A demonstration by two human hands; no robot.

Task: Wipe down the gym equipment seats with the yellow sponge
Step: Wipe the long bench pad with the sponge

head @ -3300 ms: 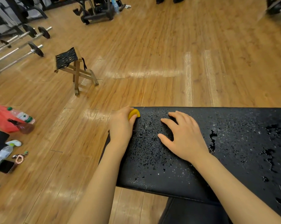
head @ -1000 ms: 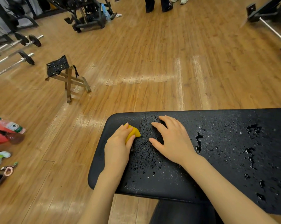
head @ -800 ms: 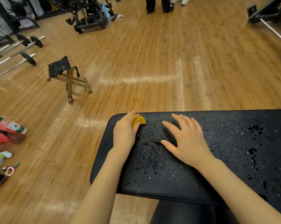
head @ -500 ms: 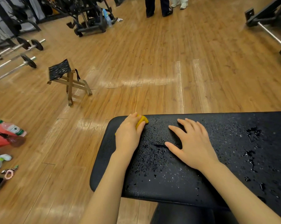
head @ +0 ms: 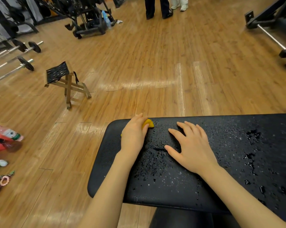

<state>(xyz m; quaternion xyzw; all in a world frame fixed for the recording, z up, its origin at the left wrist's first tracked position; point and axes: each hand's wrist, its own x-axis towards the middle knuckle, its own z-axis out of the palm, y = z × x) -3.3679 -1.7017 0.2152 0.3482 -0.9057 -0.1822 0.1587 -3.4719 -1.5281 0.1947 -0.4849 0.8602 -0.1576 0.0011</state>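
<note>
Pressing the yellow sponge [head: 148,125] against the far edge of the black bench [head: 237,162], the left hand [head: 133,137] has its fingers curled over it, only a corner showing. A second ago the sponge sat nearer the middle of the pad, so the stroke has run outward and this end looks nearly covered. The right hand [head: 192,148] stays flat, fingers spread, bracing the bench. Water beads remain to the right, likely next.
</note>
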